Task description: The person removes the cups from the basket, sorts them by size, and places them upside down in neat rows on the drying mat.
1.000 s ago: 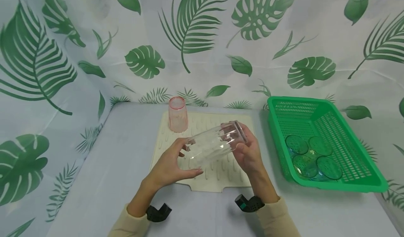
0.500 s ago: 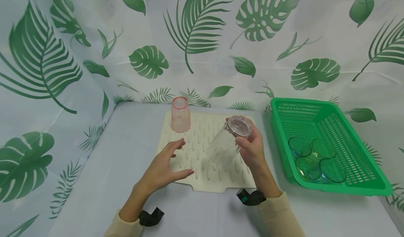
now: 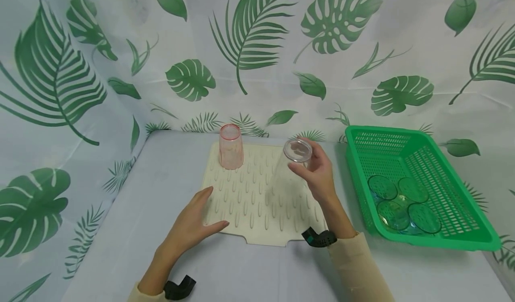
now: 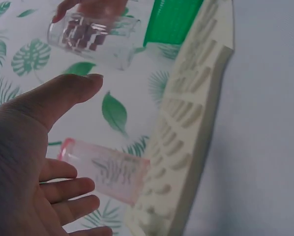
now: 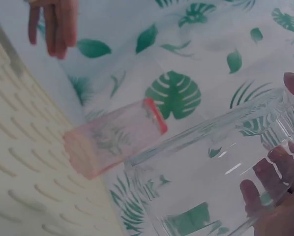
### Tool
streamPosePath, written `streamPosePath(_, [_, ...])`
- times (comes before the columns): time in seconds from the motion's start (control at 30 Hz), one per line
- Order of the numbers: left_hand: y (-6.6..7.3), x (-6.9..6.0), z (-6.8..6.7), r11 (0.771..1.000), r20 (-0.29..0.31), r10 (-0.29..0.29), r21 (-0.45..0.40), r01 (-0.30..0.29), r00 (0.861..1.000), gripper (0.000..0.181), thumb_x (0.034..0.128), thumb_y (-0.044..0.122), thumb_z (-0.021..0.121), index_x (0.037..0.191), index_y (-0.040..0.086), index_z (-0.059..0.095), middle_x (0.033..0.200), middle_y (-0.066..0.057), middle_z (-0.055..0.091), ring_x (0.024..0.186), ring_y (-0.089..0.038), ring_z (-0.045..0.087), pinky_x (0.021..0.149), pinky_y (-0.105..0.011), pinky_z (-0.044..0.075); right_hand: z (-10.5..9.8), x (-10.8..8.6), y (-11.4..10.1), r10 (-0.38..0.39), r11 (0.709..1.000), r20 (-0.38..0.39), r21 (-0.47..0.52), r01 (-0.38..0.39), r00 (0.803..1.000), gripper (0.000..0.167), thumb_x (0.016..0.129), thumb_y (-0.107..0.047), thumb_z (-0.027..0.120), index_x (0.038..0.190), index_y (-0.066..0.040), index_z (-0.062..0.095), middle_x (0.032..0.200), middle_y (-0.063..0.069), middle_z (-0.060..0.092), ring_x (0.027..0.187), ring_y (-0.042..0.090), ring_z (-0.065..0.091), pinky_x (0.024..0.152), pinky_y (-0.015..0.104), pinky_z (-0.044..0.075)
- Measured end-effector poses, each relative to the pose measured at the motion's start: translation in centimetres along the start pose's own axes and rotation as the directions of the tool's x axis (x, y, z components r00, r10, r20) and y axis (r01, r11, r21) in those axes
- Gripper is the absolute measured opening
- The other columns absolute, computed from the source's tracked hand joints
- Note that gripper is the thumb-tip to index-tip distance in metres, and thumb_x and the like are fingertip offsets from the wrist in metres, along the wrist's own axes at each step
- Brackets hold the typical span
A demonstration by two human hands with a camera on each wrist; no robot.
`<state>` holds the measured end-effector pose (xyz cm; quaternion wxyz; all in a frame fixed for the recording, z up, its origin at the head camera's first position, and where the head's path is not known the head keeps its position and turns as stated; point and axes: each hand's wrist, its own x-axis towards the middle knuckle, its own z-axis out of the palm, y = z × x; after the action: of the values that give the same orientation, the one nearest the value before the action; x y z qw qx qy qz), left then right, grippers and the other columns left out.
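My right hand (image 3: 319, 174) grips a clear drinking glass (image 3: 297, 151) near its thick base, which faces up. The glass hangs mouth down over the right part of a cream ridged drying mat (image 3: 253, 203); the left wrist view shows a gap between glass (image 4: 95, 39) and mat (image 4: 191, 147). At the mat's back left, a pink-tinted glass (image 3: 231, 152) stands upside down, seen also as a pink glass (image 5: 115, 137) in the right wrist view. My left hand (image 3: 189, 223) holds nothing, thumb and fingers apart, by the mat's front left edge.
A green plastic basket (image 3: 358, 190) stands right of the mat, with several tinted glasses (image 3: 392, 214) in its near left part. A leaf-patterned cloth (image 3: 257, 91) hangs behind the white tabletop (image 3: 161, 172) and along the left side.
The clear glass has turned from lying slanted between both hands to mouth down in my right hand. My left hand has let go of it and drawn back left, towards me.
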<state>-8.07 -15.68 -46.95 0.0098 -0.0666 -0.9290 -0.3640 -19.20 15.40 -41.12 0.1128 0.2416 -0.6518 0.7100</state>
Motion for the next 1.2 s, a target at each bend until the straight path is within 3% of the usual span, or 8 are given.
streamPosePath(0.2, [-2.0,-0.6,0.7,0.998,0.016,-0.069,0.000,0.069,0.997,0.108,0.0773,0.049,0.083,0.156,-0.001,0.029,0.163,-0.019,0.031,0.150,-0.038,0.032,0.117,-0.056,0.037,0.1,0.8,0.7,0.068,0.990,-0.011,-0.122,-0.069,0.998,0.069,0.082,0.011,0.070,0.145,0.001,0.045,0.132,-0.003,0.058,0.126,0.013,0.054,0.106,0.025,0.044])
streamPosePath(0.47, [-3.6,-0.9,1.3,0.987,0.029,-0.158,0.020,0.157,0.987,0.114,0.0768,0.057,0.080,0.158,0.000,0.024,0.165,-0.020,0.025,0.154,-0.038,0.023,0.122,-0.056,0.030,0.6,2.0,2.7,0.094,0.974,-0.019,-0.205,-0.096,0.995,0.070,0.082,0.004,0.076,0.145,-0.004,0.046,0.140,0.019,0.053,0.124,0.017,0.054,0.103,0.021,0.045])
streamPosePath(0.6, [-4.0,-0.8,1.4,0.981,0.041,-0.184,0.065,0.181,0.982,0.118,0.0749,0.060,0.081,0.157,-0.003,0.023,0.165,-0.023,0.023,0.154,-0.040,0.020,0.123,-0.057,0.025,1.0,2.4,3.5,0.124,0.959,-0.043,-0.252,-0.130,0.991,0.072,0.082,0.002,0.078,0.146,-0.004,0.045,0.142,0.021,0.051,0.128,0.026,0.053,0.111,0.033,0.045])
streamPosePath(0.73, [-4.4,-0.8,1.6,0.978,0.038,-0.178,0.115,0.172,0.983,0.120,0.0730,0.062,0.081,0.156,-0.004,0.025,0.164,-0.025,0.023,0.153,-0.041,0.020,0.125,-0.056,0.021,1.2,2.9,4.6,0.126,0.943,-0.063,-0.301,-0.139,0.990,0.074,0.082,-0.003,0.081,0.147,-0.004,0.046,0.144,0.019,0.053,0.134,0.034,0.050,0.118,0.051,0.038])
streamPosePath(0.97, [-5.0,-0.8,2.0,0.982,0.010,-0.115,0.155,0.112,0.993,0.116,0.0724,0.062,0.081,0.154,-0.003,0.032,0.160,-0.027,0.031,0.152,-0.041,0.024,0.125,-0.056,0.022,1.7,3.6,6.1,0.132,0.919,-0.109,-0.360,-0.163,0.985,0.071,0.083,-0.018,0.083,0.145,-0.011,0.050,0.142,0.011,0.056,0.135,0.029,0.052,0.118,0.048,0.040])
streamPosePath(1.2, [-5.3,-0.9,2.1,0.982,-0.004,-0.095,0.163,0.094,0.996,0.113,0.0702,0.062,0.083,0.152,-0.002,0.038,0.160,-0.026,0.033,0.151,-0.041,0.026,0.124,-0.056,0.023,2.2,4.0,7.5,0.173,0.905,-0.134,-0.368,-0.211,0.976,0.072,0.084,-0.022,0.082,0.146,-0.011,0.049,0.144,0.012,0.056,0.136,0.030,0.052,0.118,0.049,0.041])
